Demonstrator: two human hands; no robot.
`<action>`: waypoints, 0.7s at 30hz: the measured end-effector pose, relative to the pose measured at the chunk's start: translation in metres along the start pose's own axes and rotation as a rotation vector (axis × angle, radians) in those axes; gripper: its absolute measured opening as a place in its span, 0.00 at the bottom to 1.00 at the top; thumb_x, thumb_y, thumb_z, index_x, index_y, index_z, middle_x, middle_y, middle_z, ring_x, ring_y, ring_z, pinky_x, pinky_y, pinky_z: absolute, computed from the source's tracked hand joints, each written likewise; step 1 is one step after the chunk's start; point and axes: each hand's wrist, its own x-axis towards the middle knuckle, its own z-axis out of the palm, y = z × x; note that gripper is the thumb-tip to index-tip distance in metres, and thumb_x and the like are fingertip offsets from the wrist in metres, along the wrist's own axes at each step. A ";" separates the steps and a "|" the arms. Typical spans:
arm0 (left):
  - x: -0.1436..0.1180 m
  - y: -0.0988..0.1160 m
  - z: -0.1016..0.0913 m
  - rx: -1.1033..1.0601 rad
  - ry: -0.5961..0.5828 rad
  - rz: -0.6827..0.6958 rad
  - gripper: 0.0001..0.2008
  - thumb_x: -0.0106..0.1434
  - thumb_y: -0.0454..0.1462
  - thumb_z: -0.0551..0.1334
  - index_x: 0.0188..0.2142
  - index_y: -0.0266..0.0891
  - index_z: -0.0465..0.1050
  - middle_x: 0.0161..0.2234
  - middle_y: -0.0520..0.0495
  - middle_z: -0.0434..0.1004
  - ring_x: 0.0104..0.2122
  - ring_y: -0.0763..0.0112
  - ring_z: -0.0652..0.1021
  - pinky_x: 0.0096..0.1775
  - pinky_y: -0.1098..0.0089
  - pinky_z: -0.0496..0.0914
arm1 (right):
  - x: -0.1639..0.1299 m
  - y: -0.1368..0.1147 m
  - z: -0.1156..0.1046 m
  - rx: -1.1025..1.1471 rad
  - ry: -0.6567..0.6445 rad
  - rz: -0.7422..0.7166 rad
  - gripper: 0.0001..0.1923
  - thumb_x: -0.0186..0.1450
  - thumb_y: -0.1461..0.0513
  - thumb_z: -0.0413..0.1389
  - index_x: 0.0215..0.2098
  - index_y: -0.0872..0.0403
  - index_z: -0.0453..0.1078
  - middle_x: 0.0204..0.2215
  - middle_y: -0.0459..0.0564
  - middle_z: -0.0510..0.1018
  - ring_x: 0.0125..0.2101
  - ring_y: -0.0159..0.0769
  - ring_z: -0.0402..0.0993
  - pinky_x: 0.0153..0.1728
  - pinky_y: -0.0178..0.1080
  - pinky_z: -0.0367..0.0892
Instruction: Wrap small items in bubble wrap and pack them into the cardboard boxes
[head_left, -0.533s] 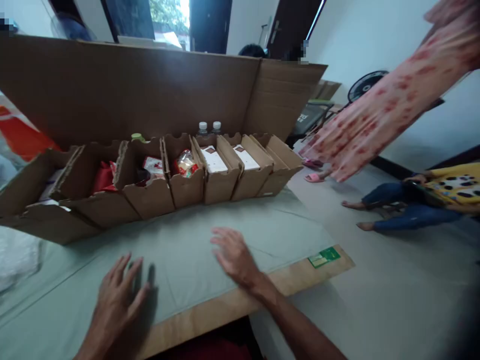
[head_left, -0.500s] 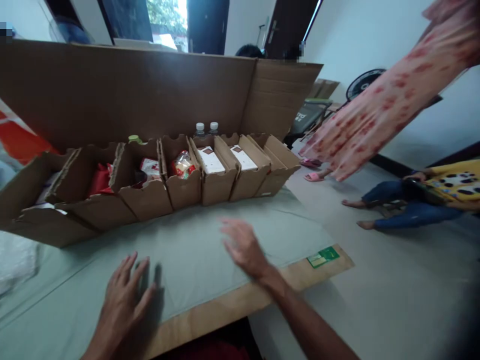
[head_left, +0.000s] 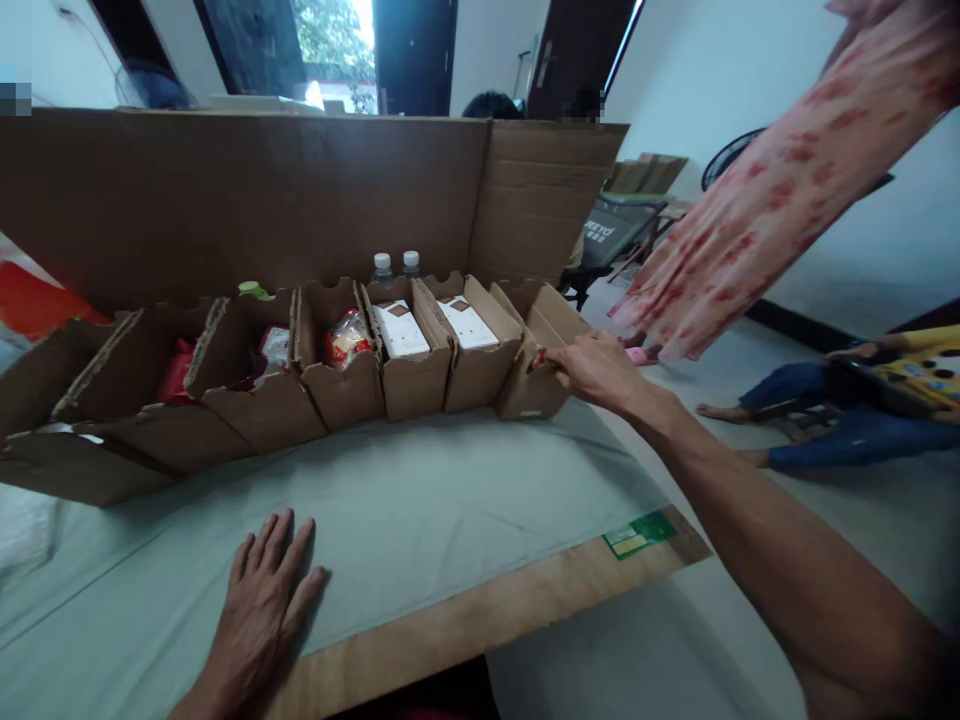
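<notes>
My left hand (head_left: 262, 590) lies flat on the pale green cloth (head_left: 390, 510), fingers outstretched and holding nothing. At the rightmost cardboard bin (head_left: 531, 395), my right hand (head_left: 596, 370) reaches over the front edge with its fingers closed together. A small bit of red (head_left: 538, 357) shows at the fingertips; its kind is hidden. The neighbouring bins to the left hold white boxes (head_left: 469, 324), a clear-and-red food packet (head_left: 347, 340), a white-and-red packet (head_left: 275, 346) and a red packet (head_left: 177, 373).
A tall cardboard panel (head_left: 300, 200) stands behind the row, with two capped bottles (head_left: 382, 265) before it. A green label (head_left: 637, 536) is stuck near the wooden table edge (head_left: 450, 610). On the right are a person in a patterned pink garment (head_left: 780, 190) and a seated person (head_left: 825, 410).
My right hand has moved from above the cloth, up and right to the rightmost bin, and its fingers have closed. My left hand has settled flat on the cloth.
</notes>
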 end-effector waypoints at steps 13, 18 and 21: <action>0.005 0.006 -0.006 -0.103 0.039 -0.041 0.25 0.73 0.46 0.52 0.63 0.40 0.71 0.69 0.33 0.63 0.70 0.42 0.60 0.66 0.39 0.57 | 0.016 -0.154 -0.075 0.311 -0.101 -0.298 0.10 0.66 0.62 0.56 0.30 0.55 0.78 0.29 0.51 0.81 0.30 0.35 0.72 0.30 0.37 0.56; 0.004 0.016 -0.020 -0.232 0.102 -0.079 0.25 0.74 0.45 0.52 0.66 0.39 0.67 0.70 0.31 0.58 0.71 0.40 0.56 0.65 0.36 0.59 | -0.003 -0.166 -0.093 0.869 0.207 -0.427 0.17 0.73 0.57 0.50 0.37 0.56 0.79 0.33 0.49 0.82 0.35 0.34 0.75 0.38 0.37 0.65; 0.009 0.023 -0.030 -0.375 0.126 -0.074 0.28 0.74 0.45 0.54 0.71 0.46 0.57 0.73 0.35 0.52 0.72 0.45 0.56 0.65 0.39 0.61 | -0.037 -0.121 -0.069 1.020 0.585 -0.155 0.11 0.70 0.55 0.57 0.41 0.51 0.80 0.40 0.48 0.84 0.41 0.37 0.77 0.46 0.40 0.68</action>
